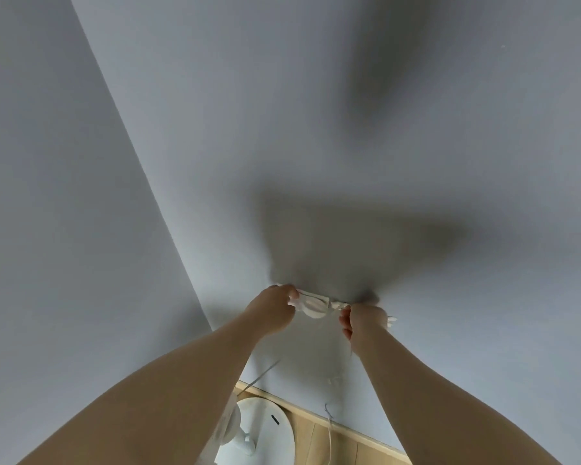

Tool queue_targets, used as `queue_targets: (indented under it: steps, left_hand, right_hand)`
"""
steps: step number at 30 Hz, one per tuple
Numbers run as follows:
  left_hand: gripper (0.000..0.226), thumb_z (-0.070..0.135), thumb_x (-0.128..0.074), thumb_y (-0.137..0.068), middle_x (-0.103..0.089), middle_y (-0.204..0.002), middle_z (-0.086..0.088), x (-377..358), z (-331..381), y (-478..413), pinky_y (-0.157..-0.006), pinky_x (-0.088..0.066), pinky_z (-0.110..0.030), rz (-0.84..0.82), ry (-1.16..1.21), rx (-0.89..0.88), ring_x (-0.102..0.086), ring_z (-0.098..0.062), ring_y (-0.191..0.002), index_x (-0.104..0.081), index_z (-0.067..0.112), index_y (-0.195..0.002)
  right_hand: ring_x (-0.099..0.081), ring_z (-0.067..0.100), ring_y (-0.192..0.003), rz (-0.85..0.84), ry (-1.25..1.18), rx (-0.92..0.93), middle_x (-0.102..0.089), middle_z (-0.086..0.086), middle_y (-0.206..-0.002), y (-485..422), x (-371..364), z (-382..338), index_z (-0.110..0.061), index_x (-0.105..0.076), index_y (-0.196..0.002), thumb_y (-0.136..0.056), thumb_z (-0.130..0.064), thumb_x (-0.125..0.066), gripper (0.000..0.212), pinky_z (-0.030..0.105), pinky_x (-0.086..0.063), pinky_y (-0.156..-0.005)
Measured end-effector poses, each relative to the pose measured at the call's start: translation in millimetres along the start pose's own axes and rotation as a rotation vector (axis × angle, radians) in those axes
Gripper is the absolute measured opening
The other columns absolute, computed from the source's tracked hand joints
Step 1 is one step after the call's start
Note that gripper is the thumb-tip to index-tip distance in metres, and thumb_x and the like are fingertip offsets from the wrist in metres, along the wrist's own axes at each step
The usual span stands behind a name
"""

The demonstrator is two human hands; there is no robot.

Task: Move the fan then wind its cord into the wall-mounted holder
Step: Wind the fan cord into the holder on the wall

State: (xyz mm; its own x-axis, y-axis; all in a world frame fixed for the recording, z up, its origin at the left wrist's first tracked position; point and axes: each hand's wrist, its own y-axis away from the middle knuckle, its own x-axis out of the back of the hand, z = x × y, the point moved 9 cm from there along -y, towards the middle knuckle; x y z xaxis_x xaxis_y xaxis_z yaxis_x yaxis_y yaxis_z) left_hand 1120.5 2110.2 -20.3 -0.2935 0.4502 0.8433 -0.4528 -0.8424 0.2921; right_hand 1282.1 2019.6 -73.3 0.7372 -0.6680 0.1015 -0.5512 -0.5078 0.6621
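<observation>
- White pedestal fan (264, 431) with a round base stands on the light wooden floor (336, 441), close against the pale grey-blue wall (215, 162) and directly below the hands. The move step looks done.
- Small white plastic wall-mounted holder (311, 305) is fixed to the wall at arm's reach, between the two hands.
- Left hand (275, 308) has its fingers curled onto the left end of the holder, apparently steadying it. Whether it also traps a strand cannot be told.
- Right hand (363, 318) is closed around the thin white cord (336, 305) at the holder's right end. A white tip sticks out past the knuckles, possibly the plug, but it is too blurred to confirm.
- Several turns of cord appear to be bunched on the holder already, so winding is judged to be well under way.
- Slack remains: a thin strand hangs down the wall towards the floor beside the fan base.
- Left to do, by this reading: take up the hanging slack, seat the last turns, then let go with both hands.
</observation>
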Motion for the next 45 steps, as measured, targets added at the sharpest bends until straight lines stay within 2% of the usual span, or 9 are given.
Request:
queue_targets:
  steps: [6,10,14,21,28,33,36,40,45]
  left_hand:
    - [0.035,0.009,-0.038,-0.093,-0.054,-0.132,-0.011,-2.5,1.8,-7.8,-0.098,-0.045,-0.032,-0.013,0.013,-0.01,-0.053,-0.028,-0.12,-0.056,0.016,-0.123]
    - [0.048,0.008,-0.039,-0.093,-0.045,-0.143,-0.011,-17.4,10.2,-8.4,-0.106,-0.041,-0.033,-0.108,-0.007,-0.08,-0.047,-0.027,-0.13,-0.045,0.024,-0.138]
    - [0.061,0.012,-0.041,-0.091,-0.028,-0.149,-0.004,-37.8,13.8,-3.4,-0.11,-0.036,-0.043,-0.203,-0.273,-0.111,-0.031,-0.028,-0.137,-0.026,0.036,-0.145]
    - [0.068,0.002,-0.037,-0.086,-0.023,-0.152,0.0,-33.0,10.4,4.3,-0.11,-0.031,-0.037,-0.141,-0.394,-0.184,-0.031,-0.023,-0.139,-0.028,0.037,-0.143]
    - [0.058,0.0,-0.039,-0.089,-0.032,-0.149,0.002,-27.2,6.4,1.1,-0.105,-0.036,-0.03,-0.083,-0.049,-0.044,-0.039,-0.021,-0.134,-0.045,0.033,-0.136]
    - [0.027,0.006,-0.043,-0.089,-0.053,-0.119,-0.005,3.9,-6.9,4.8,-0.083,-0.043,-0.025,0.146,0.317,0.174,-0.057,-0.025,-0.11,-0.062,0.023,-0.099]
    - [0.022,0.014,-0.054,-0.089,-0.061,-0.116,-0.006,11.9,1.2,7.2,-0.084,-0.047,-0.027,0.11,0.502,0.166,-0.059,-0.024,-0.104,-0.067,0.015,-0.106]
    - [0.029,0.027,-0.054,-0.093,-0.059,-0.098,-0.006,7.8,15.0,10.5,-0.064,-0.038,-0.02,-0.037,0.652,0.151,-0.052,-0.014,-0.078,-0.065,0.008,-0.113]
    - [0.032,0.027,-0.057,-0.092,-0.063,-0.124,-0.008,19.0,-2.0,6.4,-0.086,-0.04,-0.026,0.063,0.433,0.16,-0.058,-0.025,-0.115,-0.064,0.006,-0.115]
  right_hand:
    - [-0.05,0.021,-0.054,0.08,0.128,0.129,-0.052,0.005,-0.058,2.0,3.4,-8.2,-0.011,-0.049,-0.067,-0.085,0.001,-0.04,0.024,0.029,-0.04,-0.056]
    - [-0.051,0.017,-0.05,0.081,0.131,0.182,-0.055,0.003,-0.058,2.8,2.0,-15.1,-0.015,-0.05,-0.068,-0.085,-0.001,-0.046,0.023,0.025,-0.033,-0.047]
    - [-0.057,0.014,-0.05,0.055,0.126,0.162,-0.059,0.0,-0.058,0.5,-0.3,-11.9,-0.013,-0.055,-0.071,-0.09,-0.008,-0.047,0.021,0.025,-0.038,-0.056]
    - [-0.056,0.013,-0.053,0.041,0.149,0.138,-0.059,0.0,-0.058,1.0,-1.6,-12.1,-0.014,-0.053,-0.062,-0.091,-0.008,-0.047,0.03,0.023,-0.036,-0.052]
    - [-0.043,0.014,-0.062,-0.135,0.106,0.063,-0.049,0.003,-0.07,16.3,-18.2,-15.0,-0.016,-0.053,-0.065,-0.09,-0.012,-0.057,0.026,0.027,-0.043,-0.057]
    - [-0.043,0.014,-0.058,-0.193,0.068,-0.044,-0.044,0.005,-0.066,20.7,-34.1,-20.5,-0.011,-0.051,-0.07,-0.088,-0.01,-0.058,0.02,0.024,-0.04,-0.052]
    - [-0.045,0.013,-0.055,-0.251,0.064,-0.103,-0.047,0.003,-0.063,26.6,-45.9,-24.1,-0.011,-0.049,-0.065,-0.091,-0.009,-0.049,0.026,0.023,-0.037,-0.051]
    - [-0.053,0.017,-0.059,-0.328,-0.005,-0.103,-0.055,0.006,-0.067,37.2,-61.8,-37.6,-0.006,-0.05,-0.066,-0.094,-0.007,-0.033,0.033,0.031,-0.045,-0.066]
    - [-0.06,0.019,-0.063,-0.383,0.066,-0.062,-0.059,0.004,-0.069,43.1,-71.1,-41.5,-0.008,-0.051,-0.075,-0.096,-0.013,-0.033,0.028,0.029,-0.044,-0.062]
